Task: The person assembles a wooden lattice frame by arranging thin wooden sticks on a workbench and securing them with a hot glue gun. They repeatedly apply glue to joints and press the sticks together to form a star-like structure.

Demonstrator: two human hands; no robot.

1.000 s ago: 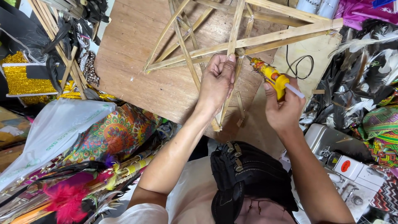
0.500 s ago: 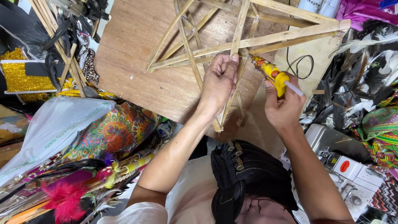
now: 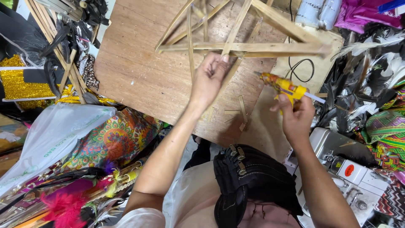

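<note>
A person bends over a brown plywood counter [image 3: 139, 71], seen from above, working on a frame of thin bamboo sticks [image 3: 240, 46] that lies across the board's far half. The left hand [image 3: 209, 78] pinches one slanting stick of the frame between thumb and fingertips, just below the long crosswise stick. The right hand [image 3: 297, 116] is wrapped around the grip of a yellow glue gun [image 3: 284, 86], its nozzle pointing toward the frame but held apart from it, near the board's right edge. Short offcuts of stick [image 3: 240, 112] lie loose on the board between the two hands. A white plastic bag [image 3: 50, 139] with green print sags at the left, beside a cushion [image 3: 114, 141] patterned in orange, green and blue. Gold sequin trim [image 3: 19, 84] sits at far left, pink feathers [image 3: 63, 207] at the lower left corner. At the right, a grey metal box [image 3: 350, 169] carries a round red sticker.
</note>
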